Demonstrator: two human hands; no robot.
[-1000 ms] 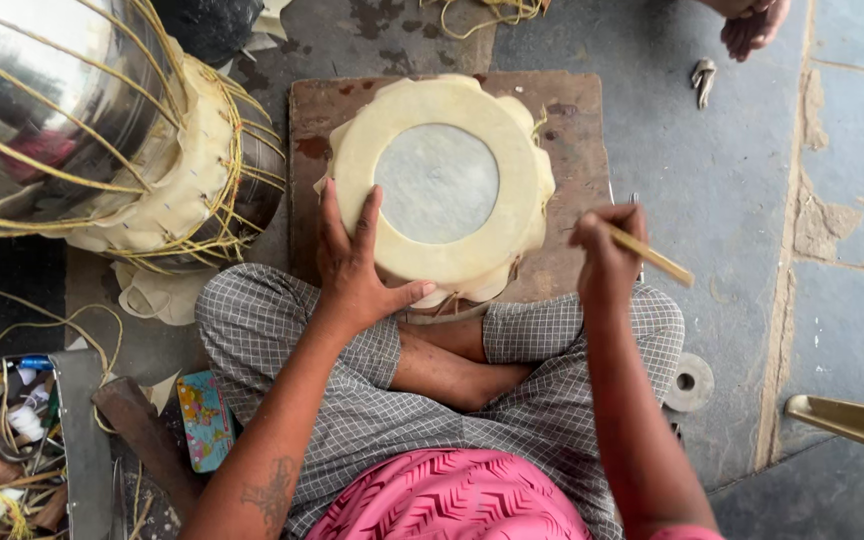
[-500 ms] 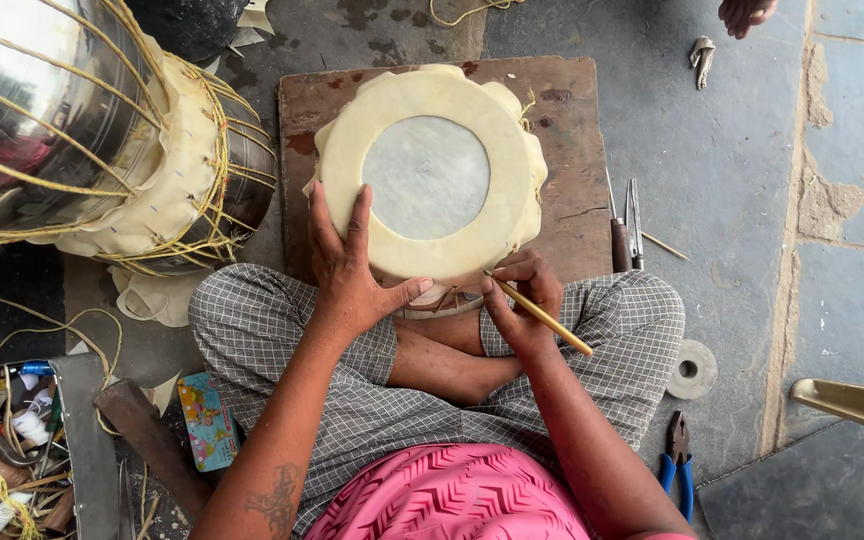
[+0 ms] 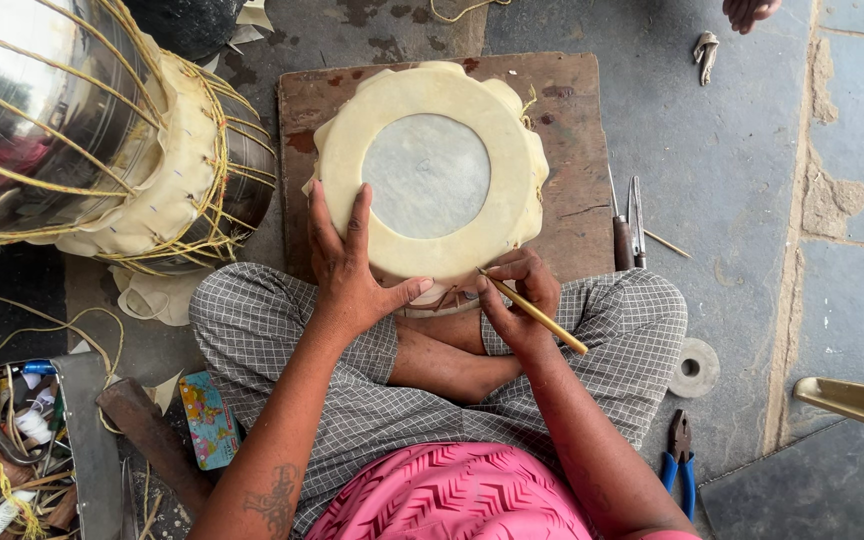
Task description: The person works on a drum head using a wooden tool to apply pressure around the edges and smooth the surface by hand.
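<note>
Resting on a brown wooden board (image 3: 572,130) directly ahead of the seated person's crossed legs is a round drum head (image 3: 430,175), a cream hide ring surrounding a paler grey centre disc, its near edge overhanging the board toward the lap. Left hand (image 3: 352,275) lies flat on the near-left rim of the hide, fingers spread and pressing down, nothing gripped. Right hand (image 3: 517,300) is closed around a thin yellowish stick tool (image 3: 534,313), held like a pen, the tip meeting the near-right edge of the hide; the two hands sit close together but do not touch. On the board's right edge, partly on the floor, lie two slim metal hand tools (image 3: 627,225) side by side. On the grey stone floor (image 3: 732,200) to the right, near the knee, sits a small flat ring-shaped disc (image 3: 694,367), and below it blue-handled pliers (image 3: 679,460). At upper left stands a large shiny metal drum body (image 3: 42,110), wrapped in cream hide and laced with yellow cord. At lower left a tray of mixed tools (image 3: 2,450) is visible, with a small colourful tin (image 3: 208,420) just beside the left knee. Another person's hand (image 3: 749,12) shows at the top edge, well apart
</note>
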